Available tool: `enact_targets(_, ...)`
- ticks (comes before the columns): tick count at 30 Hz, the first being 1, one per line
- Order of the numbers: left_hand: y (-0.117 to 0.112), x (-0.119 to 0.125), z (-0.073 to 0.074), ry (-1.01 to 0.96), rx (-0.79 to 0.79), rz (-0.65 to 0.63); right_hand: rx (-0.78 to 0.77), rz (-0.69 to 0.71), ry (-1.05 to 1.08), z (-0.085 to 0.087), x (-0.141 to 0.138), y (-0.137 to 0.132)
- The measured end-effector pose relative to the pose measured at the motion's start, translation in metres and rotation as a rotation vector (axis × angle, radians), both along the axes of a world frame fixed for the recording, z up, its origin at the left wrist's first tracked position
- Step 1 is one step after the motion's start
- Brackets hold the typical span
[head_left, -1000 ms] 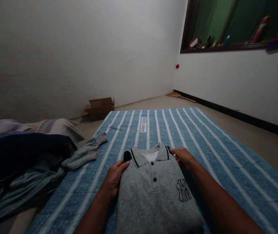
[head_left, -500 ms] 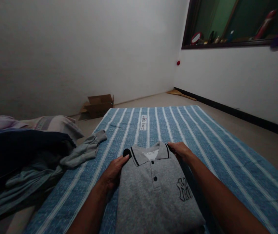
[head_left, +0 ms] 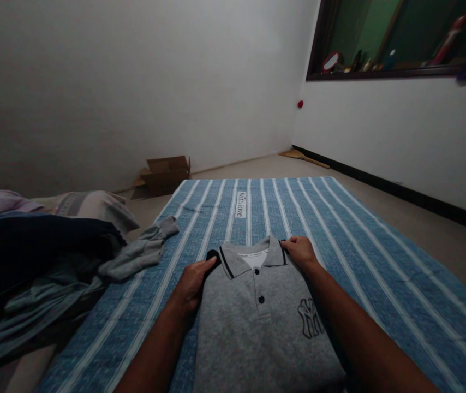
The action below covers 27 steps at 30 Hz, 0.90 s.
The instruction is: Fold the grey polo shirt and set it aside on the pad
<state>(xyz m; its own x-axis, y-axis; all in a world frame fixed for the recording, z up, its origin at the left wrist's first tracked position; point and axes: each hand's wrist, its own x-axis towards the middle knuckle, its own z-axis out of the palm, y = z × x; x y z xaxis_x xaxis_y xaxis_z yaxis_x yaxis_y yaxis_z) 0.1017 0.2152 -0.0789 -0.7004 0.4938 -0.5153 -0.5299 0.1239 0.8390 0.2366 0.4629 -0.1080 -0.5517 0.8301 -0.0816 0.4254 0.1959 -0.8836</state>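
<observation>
A grey polo shirt (head_left: 237,322) lies folded, front up, on the blue striped bed sheet (head_left: 298,213). It has a black-lined collar, dark buttons and a black letter logo on the chest. My left hand (head_left: 192,281) pinches the black shoulder edge on the left of the collar. On the collar's other side, my right hand (head_left: 300,251) grips the opposite shoulder edge between thumb and fingers. The shirt's lower end runs out of view at the bottom.
Left of the shirt is a heap of clothes (head_left: 45,251), with a grey sleeve (head_left: 143,248) reaching onto the sheet. Beyond the bed, an open cardboard box (head_left: 165,177) stands by the wall, and a broom (head_left: 302,157) lies in the corner. A window (head_left: 400,41) is upper right.
Both hands keep hold of the shirt's shoulders. My right hand's fingers have curled in slightly at the edge; otherwise only a small shift of the view shows.
</observation>
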Motion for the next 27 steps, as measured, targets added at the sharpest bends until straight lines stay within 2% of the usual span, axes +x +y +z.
enact_targets(7,0.006,0.001,0.000,-0.030,-0.038,0.036,0.136,-0.050,-0.033,0.002,0.003,0.000)
enact_targets(16,0.010,-0.001,-0.003,-0.011,-0.050,0.051,0.108,-0.029,-0.095,-0.011,0.000,0.004)
enact_targets(20,0.010,0.000,-0.007,0.027,-0.049,0.084,0.038,-0.013,-0.073,-0.009,0.003,0.004)
enact_targets(27,0.009,0.005,-0.005,0.079,-0.023,0.102,-0.225,0.109,0.007,-0.003,0.025,-0.011)
